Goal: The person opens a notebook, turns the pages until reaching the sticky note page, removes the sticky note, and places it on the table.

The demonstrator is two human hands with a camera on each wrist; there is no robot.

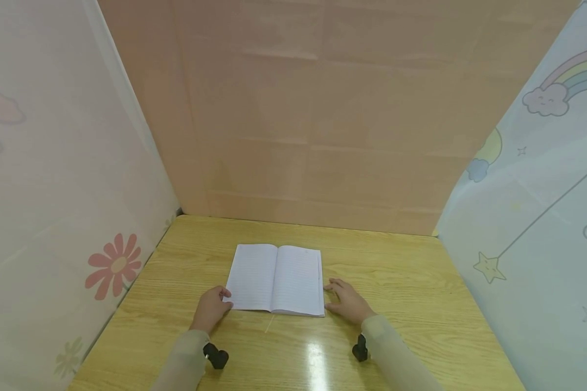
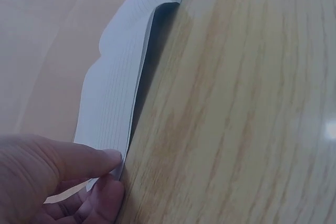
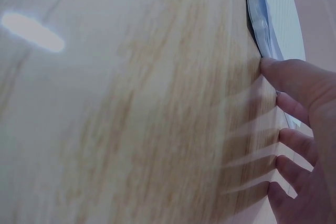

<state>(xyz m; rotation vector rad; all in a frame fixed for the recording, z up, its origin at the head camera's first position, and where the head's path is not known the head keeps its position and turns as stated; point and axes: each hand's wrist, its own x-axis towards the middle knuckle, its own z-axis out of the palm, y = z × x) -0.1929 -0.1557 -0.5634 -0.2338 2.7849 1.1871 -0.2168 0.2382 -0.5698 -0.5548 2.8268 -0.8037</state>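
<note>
An open notebook (image 1: pixel 251 277) with lined white pages lies on the wooden table (image 1: pixel 396 282). My left hand (image 1: pixel 210 310) pinches the near left corner of its left side; in the left wrist view the thumb (image 2: pixel 100 161) lies on the page with curled fingers beneath, and that edge is slightly raised off the table. On the other side my right hand (image 1: pixel 348 304) rests by the right edge, its thumb tip at the near right corner. In the right wrist view its fingers (image 3: pixel 296 142) are spread and loosely bent, fingertips on the table.
A thin pale ribbon (image 1: pixel 270 324) sticks out below the notebook's spine. Behind the table stands a tan creased sheet (image 1: pixel 313 136). Patterned sheets flank it, with a red flower (image 1: pixel 114 266) at left and a yellow star (image 1: pixel 489 267) at right.
</note>
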